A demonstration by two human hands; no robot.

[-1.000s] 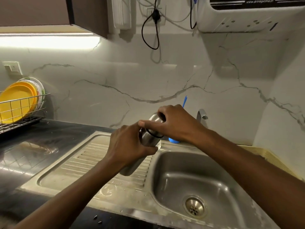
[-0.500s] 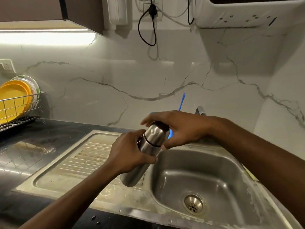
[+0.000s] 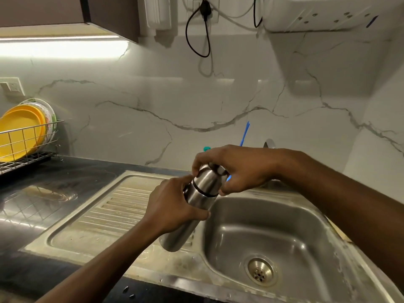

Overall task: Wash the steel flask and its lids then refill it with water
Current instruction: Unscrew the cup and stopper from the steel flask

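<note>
A steel flask (image 3: 185, 228) is held tilted in the air over the edge between the drainboard and the sink basin (image 3: 282, 226). My left hand (image 3: 172, 206) is wrapped around its body. My right hand (image 3: 236, 169) grips the steel lid (image 3: 207, 180) at the flask's upper end, fingers curled over the top. A dark ring shows where lid and body meet. The tap (image 3: 269, 143) is mostly hidden behind my right wrist.
The ribbed drainboard (image 3: 115, 206) lies left of the basin, with the drain (image 3: 260, 272) at the basin's bottom. A wire rack (image 3: 28, 145) with yellow plates stands at far left on the black counter. A blue-handled brush (image 3: 244, 133) leans by the tap. A white appliance (image 3: 328, 14) hangs above.
My right hand has turned around the lid, going from covering it at the back to gripping it from the right side. The flask stays in my left hand.
</note>
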